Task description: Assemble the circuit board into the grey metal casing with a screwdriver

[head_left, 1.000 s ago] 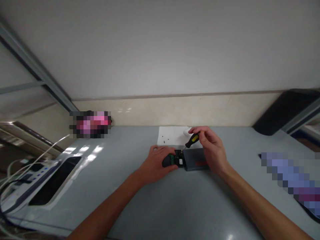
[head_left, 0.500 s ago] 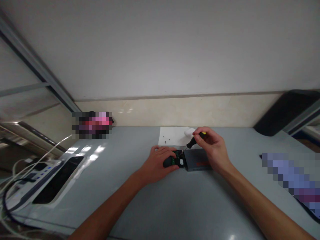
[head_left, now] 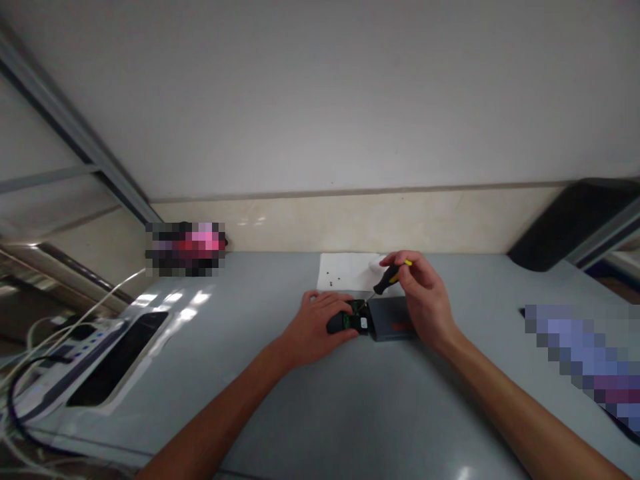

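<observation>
Grey, smooth surface [head_left: 350, 413], glossy near the viewer. At 9 o'clock, a white power strip [head_left: 65, 373] with trailing cables. Left hand [head_left: 315, 327] curled down over a small black device [head_left: 350, 323] with green board exposed. Right hand [head_left: 425, 300] pinches a black-and-yellow screwdriver [head_left: 390, 279], tip slanting onto the device. Flat grey box [head_left: 393, 319] abuts the device at 3 o'clock. White paper [head_left: 345, 270] bearing tiny dark screws at 12 o'clock.
</observation>
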`<state>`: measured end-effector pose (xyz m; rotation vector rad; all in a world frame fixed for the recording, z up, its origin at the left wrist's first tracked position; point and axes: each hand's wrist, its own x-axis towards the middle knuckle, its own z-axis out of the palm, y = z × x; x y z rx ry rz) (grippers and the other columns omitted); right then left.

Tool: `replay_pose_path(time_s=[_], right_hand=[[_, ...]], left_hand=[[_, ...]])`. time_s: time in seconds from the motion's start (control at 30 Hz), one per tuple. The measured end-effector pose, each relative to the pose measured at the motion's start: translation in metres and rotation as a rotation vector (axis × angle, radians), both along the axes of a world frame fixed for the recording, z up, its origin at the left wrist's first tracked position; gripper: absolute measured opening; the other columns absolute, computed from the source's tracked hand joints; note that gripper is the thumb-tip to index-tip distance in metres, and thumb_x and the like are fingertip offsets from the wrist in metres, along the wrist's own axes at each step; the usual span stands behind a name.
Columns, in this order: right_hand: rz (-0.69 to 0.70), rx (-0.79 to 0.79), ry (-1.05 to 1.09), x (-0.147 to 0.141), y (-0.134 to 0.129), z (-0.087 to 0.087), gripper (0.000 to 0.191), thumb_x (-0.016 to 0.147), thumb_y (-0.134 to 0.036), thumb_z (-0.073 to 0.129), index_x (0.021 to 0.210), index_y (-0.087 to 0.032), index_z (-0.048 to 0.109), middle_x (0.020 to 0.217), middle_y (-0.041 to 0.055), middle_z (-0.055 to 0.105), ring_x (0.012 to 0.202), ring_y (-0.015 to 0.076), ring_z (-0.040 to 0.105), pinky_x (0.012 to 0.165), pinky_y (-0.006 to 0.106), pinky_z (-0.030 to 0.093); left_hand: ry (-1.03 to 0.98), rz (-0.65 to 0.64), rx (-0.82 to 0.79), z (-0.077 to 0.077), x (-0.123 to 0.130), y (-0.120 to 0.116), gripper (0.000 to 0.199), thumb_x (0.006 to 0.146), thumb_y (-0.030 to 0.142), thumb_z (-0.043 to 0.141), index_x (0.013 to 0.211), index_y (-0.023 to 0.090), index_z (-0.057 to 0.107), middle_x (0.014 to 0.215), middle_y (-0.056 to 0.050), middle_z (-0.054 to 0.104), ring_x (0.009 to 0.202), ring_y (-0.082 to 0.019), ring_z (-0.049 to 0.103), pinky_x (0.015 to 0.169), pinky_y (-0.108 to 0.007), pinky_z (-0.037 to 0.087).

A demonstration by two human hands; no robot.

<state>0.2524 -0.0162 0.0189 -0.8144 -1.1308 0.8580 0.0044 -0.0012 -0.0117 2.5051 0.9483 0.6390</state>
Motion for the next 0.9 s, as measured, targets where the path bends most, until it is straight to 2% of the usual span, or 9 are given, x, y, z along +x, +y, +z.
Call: replay_pose_path(time_s=[0.1,0.23,0.33,0.43,0.5,0.63,0.7,0.8,0.9], right_hand=[[-0.031,-0.003,-0.044,0.0017,0.0009,0.0007,0.018,0.088,-0.038,0.087,0.097,-0.029,0.075,0.102,0.0017,0.073,0.094,0.0208,0.065,0.084,0.035,0.052],[0.011,0.008,-0.038,0.0014,0.002,-0.0003,0.017,0.099,-0.038,0.074,0.115,-0.033,0.076,0.108,0.0025,0.078,0.105,0.0223,0.067,0.094,0.039,0.052],[0.034,0.015,-0.035,0.0005,0.0025,0.0002,0.011,0.101,-0.039,0.071,0.107,-0.031,0.076,0.112,0.0027,0.077,0.111,0.0231,0.067,0.097,0.04,0.051],[-0.002,0.043,-0.109,0.0004,0.0021,0.0031,0.011,0.091,-0.034,0.084,0.097,-0.03,0.075,0.104,0.0011,0.073,0.099,0.0212,0.067,0.09,0.037,0.053],[-0.011,0.069,-0.163,-0.0001,0.0003,0.0056,0.015,0.091,-0.03,0.083,0.104,-0.031,0.076,0.104,0.0009,0.073,0.098,0.0205,0.066,0.091,0.037,0.053],[0.058,0.09,-0.189,-0.002,-0.0052,0.0086,0.018,0.102,-0.032,0.069,0.12,-0.033,0.072,0.118,0.0021,0.075,0.105,0.0202,0.067,0.095,0.037,0.053],[0.063,0.109,-0.208,-0.0021,-0.0062,0.0089,0.012,0.101,-0.032,0.07,0.113,-0.032,0.073,0.121,0.0029,0.074,0.109,0.0207,0.066,0.096,0.037,0.052],[-0.021,0.144,-0.242,-0.0012,-0.0047,0.0086,0.009,0.093,-0.027,0.079,0.1,-0.029,0.073,0.107,0.0017,0.07,0.103,0.0204,0.065,0.094,0.036,0.053],[-0.063,0.124,-0.264,-0.0009,-0.003,0.0092,0.013,0.093,-0.024,0.078,0.104,-0.03,0.075,0.104,0.001,0.071,0.1,0.0201,0.066,0.096,0.038,0.053]], left_hand=[[0.003,-0.003,0.016,-0.001,-0.0001,0.0,0.027,0.1,0.043,0.078,0.12,0.029,0.066,0.151,-0.003,0.069,0.14,-0.028,0.063,0.121,-0.052,0.029],[0.004,0.001,0.003,0.0007,0.0011,-0.0009,0.027,0.099,0.042,0.08,0.119,0.029,0.067,0.151,-0.004,0.069,0.14,-0.029,0.062,0.12,-0.052,0.029],[0.009,0.007,0.004,0.0008,0.0015,-0.001,0.028,0.099,0.04,0.081,0.12,0.03,0.067,0.15,-0.003,0.069,0.14,-0.029,0.063,0.12,-0.053,0.029],[0.016,0.002,0.02,-0.001,0.0012,-0.0005,0.03,0.099,0.041,0.08,0.124,0.031,0.067,0.151,-0.001,0.069,0.141,-0.028,0.062,0.121,-0.053,0.029],[0.021,-0.002,0.029,-0.0023,0.0009,-0.0002,0.031,0.1,0.041,0.079,0.126,0.032,0.067,0.152,-0.002,0.068,0.141,-0.028,0.062,0.121,-0.052,0.029],[0.015,-0.002,0.043,-0.0036,0.0006,-0.0002,0.03,0.1,0.043,0.078,0.127,0.032,0.068,0.151,-0.003,0.069,0.141,-0.028,0.062,0.121,-0.052,0.03],[0.014,-0.003,0.044,-0.0033,0.0008,-0.0003,0.03,0.1,0.043,0.078,0.126,0.032,0.068,0.151,-0.003,0.069,0.142,-0.028,0.062,0.121,-0.053,0.03],[0.017,-0.002,0.044,-0.0024,0.0011,-0.0005,0.031,0.1,0.042,0.078,0.127,0.032,0.068,0.151,-0.004,0.069,0.141,-0.028,0.062,0.122,-0.053,0.03],[0.027,0.0,0.04,-0.0017,0.0009,-0.0007,0.031,0.1,0.043,0.078,0.128,0.032,0.068,0.152,-0.004,0.068,0.142,-0.028,0.062,0.123,-0.053,0.031]])
